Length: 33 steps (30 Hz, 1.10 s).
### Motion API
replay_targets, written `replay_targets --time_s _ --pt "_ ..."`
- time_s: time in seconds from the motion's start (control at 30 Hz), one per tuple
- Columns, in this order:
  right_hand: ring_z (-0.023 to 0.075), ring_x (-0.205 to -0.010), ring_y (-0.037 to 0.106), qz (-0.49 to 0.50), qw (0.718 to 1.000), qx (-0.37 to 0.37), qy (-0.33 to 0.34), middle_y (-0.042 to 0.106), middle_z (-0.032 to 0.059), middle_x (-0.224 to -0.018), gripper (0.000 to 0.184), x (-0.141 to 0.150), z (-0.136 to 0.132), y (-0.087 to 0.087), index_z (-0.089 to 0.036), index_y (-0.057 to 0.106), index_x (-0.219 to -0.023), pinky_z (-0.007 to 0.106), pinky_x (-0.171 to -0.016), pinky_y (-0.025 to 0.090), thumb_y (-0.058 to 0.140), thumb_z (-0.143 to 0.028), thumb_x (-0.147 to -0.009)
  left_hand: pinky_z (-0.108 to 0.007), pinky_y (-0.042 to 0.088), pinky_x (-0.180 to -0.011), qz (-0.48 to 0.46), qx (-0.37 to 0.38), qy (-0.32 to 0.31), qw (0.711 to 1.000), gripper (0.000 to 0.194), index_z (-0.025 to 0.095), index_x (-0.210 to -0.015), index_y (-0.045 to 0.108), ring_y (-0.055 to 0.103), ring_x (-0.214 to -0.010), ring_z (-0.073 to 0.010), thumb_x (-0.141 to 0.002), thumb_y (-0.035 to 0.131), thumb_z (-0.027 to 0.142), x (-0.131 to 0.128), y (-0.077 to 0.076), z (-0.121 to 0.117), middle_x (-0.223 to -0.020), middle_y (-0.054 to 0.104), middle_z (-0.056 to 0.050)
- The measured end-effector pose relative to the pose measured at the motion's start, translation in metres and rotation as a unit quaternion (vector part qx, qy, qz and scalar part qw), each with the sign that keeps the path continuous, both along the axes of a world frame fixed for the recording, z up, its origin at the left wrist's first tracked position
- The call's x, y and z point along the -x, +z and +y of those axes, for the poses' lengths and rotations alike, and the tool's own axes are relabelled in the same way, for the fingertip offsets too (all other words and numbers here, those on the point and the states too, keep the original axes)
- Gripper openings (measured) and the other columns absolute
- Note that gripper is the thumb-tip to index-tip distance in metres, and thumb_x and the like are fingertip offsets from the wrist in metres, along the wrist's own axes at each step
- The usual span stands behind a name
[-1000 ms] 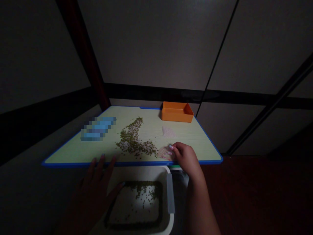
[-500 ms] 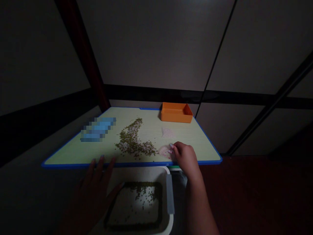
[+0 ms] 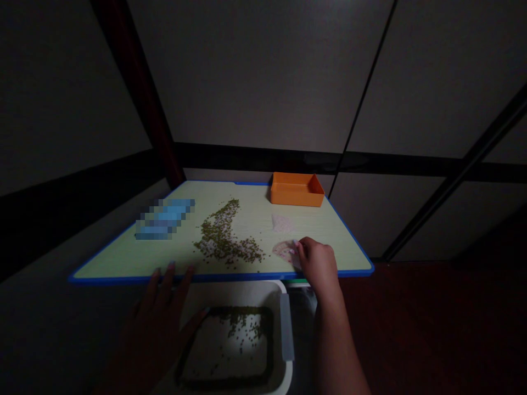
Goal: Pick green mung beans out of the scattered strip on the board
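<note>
My right hand [image 3: 316,263] rests on a pale green table with a blue rim [image 3: 123,255], fingers curled and pressed against a small pale pinkish heap of grains [image 3: 282,249]. A second pale heap [image 3: 281,221] lies further back. A spread of green beans [image 3: 224,236] covers the table's middle. My left hand [image 3: 162,307] lies flat with fingers spread at the table's near edge, its thumb on the rim of a white tub [image 3: 287,334] that holds more green beans. Whether the right hand's fingers hold any grains is hidden.
An orange tray [image 3: 297,189] stands at the table's far edge. A blurred blue object [image 3: 164,218] lies at the left. A dark red post [image 3: 140,99] rises behind the table, in front of grey wall panels. The scene is dim.
My right hand has shifted slightly right and back, and the pale heap by its fingers has moved with it. The left hand has stayed in place.
</note>
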State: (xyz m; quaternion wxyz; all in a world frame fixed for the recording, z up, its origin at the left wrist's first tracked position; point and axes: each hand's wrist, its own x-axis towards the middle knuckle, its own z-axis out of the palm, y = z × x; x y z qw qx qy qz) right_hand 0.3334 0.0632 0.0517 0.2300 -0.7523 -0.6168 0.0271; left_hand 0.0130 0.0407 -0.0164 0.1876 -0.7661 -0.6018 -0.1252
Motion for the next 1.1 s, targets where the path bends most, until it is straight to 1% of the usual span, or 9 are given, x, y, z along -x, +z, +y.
replay_targets --time_s 0.07,0.17,0.37,0.43,0.5,0.57,0.63,0.93,1.1 --pt "0.0225 -0.081 0.071 -0.007 1.0 0.008 0.002 0.079 0.0128 -0.09 0.027 0.003 0.001 0.002 -0.018 0.076 -0.096 0.03 -0.068 0.031 0.051 -0.027 -0.101 -0.062 0.05 -0.101 -0.003 0.001 0.004 1.0 0.075 0.021 -0.152 0.034 0.03 -0.151 -0.044 -0.089 0.04 0.06 0.0 -0.001 0.0 -0.161 0.035 -0.024" --pt "0.022 -0.085 0.072 0.002 0.999 0.012 0.03 0.079 0.0119 -0.093 0.026 0.009 0.001 0.003 -0.018 0.076 -0.097 0.029 -0.07 0.033 0.051 -0.026 -0.101 -0.06 0.052 -0.1 -0.007 -0.005 0.014 1.0 0.075 0.024 -0.153 0.033 0.03 -0.151 -0.0421 -0.088 0.042 0.06 0.0 -0.004 0.001 -0.161 0.037 -0.022" --pt "0.0196 -0.086 0.071 0.039 0.997 0.0 0.067 0.08 0.0088 -0.092 0.024 0.008 -0.003 0.004 -0.019 0.076 -0.095 0.026 -0.072 0.035 0.054 -0.025 -0.101 -0.06 0.053 -0.097 0.008 -0.024 -0.001 1.0 0.073 0.021 -0.151 0.036 0.034 -0.149 -0.043 -0.089 0.037 0.06 0.002 -0.005 0.001 -0.16 0.039 -0.023" --pt "0.0195 -0.085 0.071 0.046 0.997 -0.013 0.052 0.079 0.0085 -0.092 0.024 0.004 -0.003 0.003 -0.019 0.076 -0.095 0.026 -0.071 0.035 0.053 -0.023 -0.101 -0.061 0.053 -0.097 0.01 -0.017 0.001 1.0 0.073 0.022 -0.152 0.035 0.035 -0.149 -0.0427 -0.089 0.037 0.06 0.003 -0.004 0.001 -0.16 0.039 -0.023" --pt "0.02 -0.084 0.071 0.047 0.999 -0.023 0.015 0.079 0.009 -0.092 0.024 -0.001 -0.003 0.002 -0.018 0.075 -0.095 0.026 -0.07 0.034 0.052 -0.023 -0.101 -0.061 0.052 -0.097 0.012 -0.014 0.002 1.0 0.072 0.023 -0.151 0.035 0.035 -0.149 -0.0426 -0.09 0.038 0.059 0.003 -0.004 0.0 -0.161 0.038 -0.022" --pt "0.0207 -0.083 0.071 0.04 0.999 -0.022 -0.027 0.079 0.0101 -0.092 0.025 -0.006 -0.002 0.001 -0.018 0.075 -0.096 0.027 -0.069 0.033 0.051 -0.024 -0.101 -0.06 0.052 -0.098 0.013 -0.011 0.005 1.0 0.07 0.022 -0.151 0.036 0.035 -0.149 -0.042 -0.09 0.038 0.057 0.003 -0.005 0.0 -0.161 0.038 -0.022" --pt "0.0212 -0.082 0.071 0.035 0.998 -0.014 -0.049 0.079 0.0107 -0.09 0.026 -0.009 -0.001 0.0 -0.018 0.075 -0.096 0.027 -0.068 0.032 0.051 -0.025 -0.101 -0.059 0.052 -0.099 0.007 -0.013 0.009 1.0 0.071 0.022 -0.15 0.038 0.035 -0.149 -0.0416 -0.089 0.04 0.057 0.003 -0.005 0.001 -0.16 0.039 -0.022" --pt "0.0219 -0.083 0.071 -0.002 0.999 -0.014 -0.042 0.079 0.0105 -0.092 0.026 -0.004 0.003 -0.004 -0.02 0.075 -0.098 0.03 -0.073 0.032 0.051 -0.027 -0.102 -0.058 0.053 -0.097 0.018 -0.025 0.0 1.0 0.071 0.021 -0.15 0.038 0.039 -0.146 -0.0431 -0.089 0.041 0.057 0.002 -0.003 0.0 -0.159 0.041 -0.023" --pt "0.0217 -0.084 0.07 -0.003 1.0 -0.013 -0.015 0.079 0.0097 -0.091 0.025 -0.003 0.001 -0.003 -0.021 0.075 -0.097 0.03 -0.075 0.032 0.051 -0.027 -0.101 -0.06 0.054 -0.095 0.018 -0.027 0.003 0.999 0.07 0.021 -0.15 0.038 0.039 -0.146 -0.0438 -0.089 0.039 0.056 0.001 -0.001 0.0 -0.158 0.042 -0.023"
